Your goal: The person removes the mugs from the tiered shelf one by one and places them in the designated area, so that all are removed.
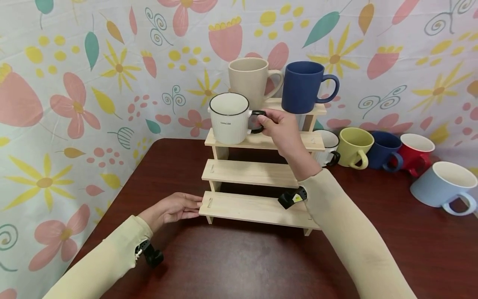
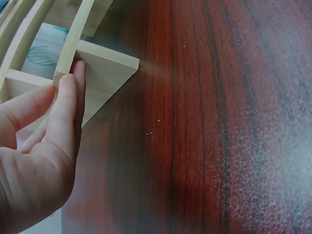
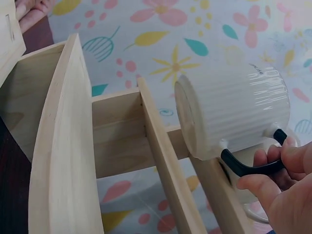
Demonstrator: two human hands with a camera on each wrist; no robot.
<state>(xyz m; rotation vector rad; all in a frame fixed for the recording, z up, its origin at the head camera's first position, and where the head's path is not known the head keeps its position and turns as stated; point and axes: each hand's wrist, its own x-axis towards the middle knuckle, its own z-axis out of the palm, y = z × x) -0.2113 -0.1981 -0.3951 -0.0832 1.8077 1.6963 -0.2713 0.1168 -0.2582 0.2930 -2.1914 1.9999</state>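
Observation:
My right hand (image 1: pixel 281 131) pinches the black handle (image 3: pixel 248 168) of a white ribbed mug (image 1: pixel 229 120) with a black rim. The mug is upright at the left of the second shelf from the top of a stepped wooden rack (image 1: pixel 250 172); I cannot tell whether its base touches the wood. Low on the left, my left hand (image 1: pixel 177 207) grips the end of the bottom shelf (image 2: pixel 73 44) between its fingertips. On the top shelf stand a beige mug (image 1: pixel 246 77), partly behind the white one, and a dark blue mug (image 1: pixel 302 87).
Right of the rack, a white mug with a black handle (image 1: pixel 328 141), a yellow-green mug (image 1: pixel 354 145), a blue mug (image 1: pixel 382 149) and a red mug (image 1: pixel 416 149) stand in a row. A light blue mug (image 1: pixel 437 187) is nearer. Floral cloth (image 1: pixel 119 104) hangs behind the dark wooden table (image 1: pixel 231 261).

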